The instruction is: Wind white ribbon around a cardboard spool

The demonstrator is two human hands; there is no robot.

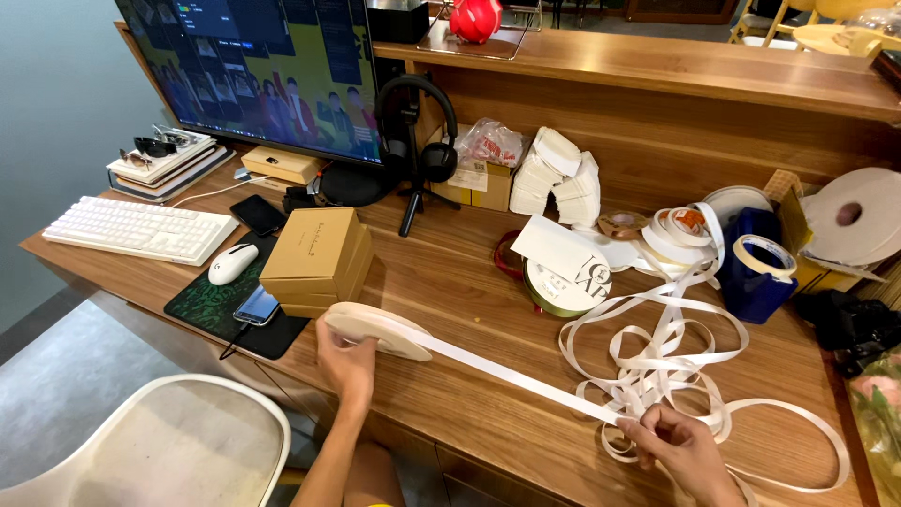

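Observation:
My left hand point(347, 361) grips a flat cream ribbon spool point(378, 330) over the front of the wooden desk point(450, 282). A taut strip of white ribbon point(511, 376) runs from the spool to my right hand point(680, 451), which pinches it near the desk's front edge. Beyond my right hand lies a loose tangle of the same white ribbon point(666, 366), looping across the desk toward several tape rolls point(676, 230).
Two stacked tan boxes point(317, 258), a phone point(256, 305) and a white mouse point(232, 263) sit on a dark mat. A white keyboard point(141, 230), monitor point(263, 66), headphones point(427, 122), a blue container point(755, 268) and a white chair point(169, 441) surround the area.

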